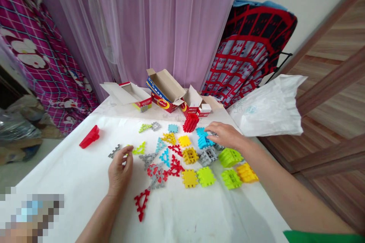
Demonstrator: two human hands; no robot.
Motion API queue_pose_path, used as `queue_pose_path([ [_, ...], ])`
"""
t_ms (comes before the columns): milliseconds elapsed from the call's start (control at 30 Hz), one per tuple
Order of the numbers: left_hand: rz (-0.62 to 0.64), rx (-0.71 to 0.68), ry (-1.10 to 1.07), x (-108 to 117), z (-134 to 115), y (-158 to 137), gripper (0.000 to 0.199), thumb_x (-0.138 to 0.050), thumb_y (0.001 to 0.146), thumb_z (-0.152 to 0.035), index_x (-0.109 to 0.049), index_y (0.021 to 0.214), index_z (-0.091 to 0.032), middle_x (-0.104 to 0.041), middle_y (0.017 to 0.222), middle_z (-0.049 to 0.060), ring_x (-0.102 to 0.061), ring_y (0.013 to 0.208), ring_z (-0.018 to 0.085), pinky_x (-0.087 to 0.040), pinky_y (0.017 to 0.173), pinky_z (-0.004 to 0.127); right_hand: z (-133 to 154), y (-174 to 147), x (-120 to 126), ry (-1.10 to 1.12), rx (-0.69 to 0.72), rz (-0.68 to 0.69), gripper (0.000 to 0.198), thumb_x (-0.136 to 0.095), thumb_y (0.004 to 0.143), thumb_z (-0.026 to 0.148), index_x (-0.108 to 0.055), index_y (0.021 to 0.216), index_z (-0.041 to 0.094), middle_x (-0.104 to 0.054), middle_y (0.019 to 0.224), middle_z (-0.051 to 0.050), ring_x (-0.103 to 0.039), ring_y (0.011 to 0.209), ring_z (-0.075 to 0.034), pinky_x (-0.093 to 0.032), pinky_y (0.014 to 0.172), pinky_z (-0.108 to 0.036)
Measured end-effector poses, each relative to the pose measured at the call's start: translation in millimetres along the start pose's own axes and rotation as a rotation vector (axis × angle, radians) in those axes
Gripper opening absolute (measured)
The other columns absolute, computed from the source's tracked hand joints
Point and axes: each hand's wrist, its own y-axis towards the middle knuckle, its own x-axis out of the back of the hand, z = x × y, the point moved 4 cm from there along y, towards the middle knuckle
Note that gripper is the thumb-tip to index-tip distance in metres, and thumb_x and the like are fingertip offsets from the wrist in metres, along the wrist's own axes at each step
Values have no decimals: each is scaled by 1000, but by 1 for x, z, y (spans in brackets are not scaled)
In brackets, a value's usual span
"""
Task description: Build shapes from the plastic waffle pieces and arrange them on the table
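Note:
My left hand (pixel 121 165) is at the left of the scattered plastic interlocking pieces. Its thumb and fingers are curled together on a lime-green piece, which they mostly cover. Beside them lie a lime-green triangle piece (pixel 140 148) and a dark grey piece (pixel 114 151). On the right, my right hand (pixel 224 134) hovers with fingers apart over stacked blue square pieces (pixel 205 142), fingertips close to them; I cannot tell if they touch. A grey block (pixel 208 156) and a lime-green block (pixel 230 157) sit just below that hand.
Red, yellow, grey and blue pieces cover the middle of the white table (pixel 182 212). Opened cardboard boxes (pixel 167 85) line the back edge. A red stack (pixel 191 122) stands before them. A red part (pixel 89 136) lies far left, and a white plastic bag (pixel 269 106) is at right.

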Motion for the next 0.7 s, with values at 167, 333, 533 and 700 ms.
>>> queue_pose_path([
  [167, -23, 32, -48, 0, 4, 4, 29, -58, 76, -44, -66, 93, -22, -74, 94, 6, -69, 86, 19, -55, 67, 28, 117, -19, -21, 152, 318, -62, 16, -58, 90, 24, -72, 98, 24, -70, 93, -3, -63, 91, -18, -47, 82, -29],
  [333, -65, 111, -139, 4, 15, 10, 29, -58, 75, -42, -64, 94, -21, -73, 95, 7, -70, 86, 20, -54, 62, 28, 226, -45, -77, 185, 560, -54, 37, -74, 80, 51, -66, 108, 27, -66, 113, -2, -60, 98, -21, -48, 80, -31],
  [533, -120, 179, -252, 10, 21, 14, 31, -56, 75, -37, -61, 100, -19, -71, 99, 8, -71, 84, 19, -52, 57, 24, 254, -29, -117, 211, 459, -240, 15, -68, 89, 36, -67, 95, 23, -67, 99, -1, -59, 87, -17, -49, 77, -29],
  [700, -117, 186, -276, 10, 23, 14, 33, -57, 77, -40, -60, 102, -19, -70, 103, 9, -71, 86, 19, -53, 60, 25, 244, 14, -126, 208, 213, -327, 7, -63, 90, 16, -67, 90, 22, -67, 93, -3, -60, 88, -18, -50, 79, -30],
])
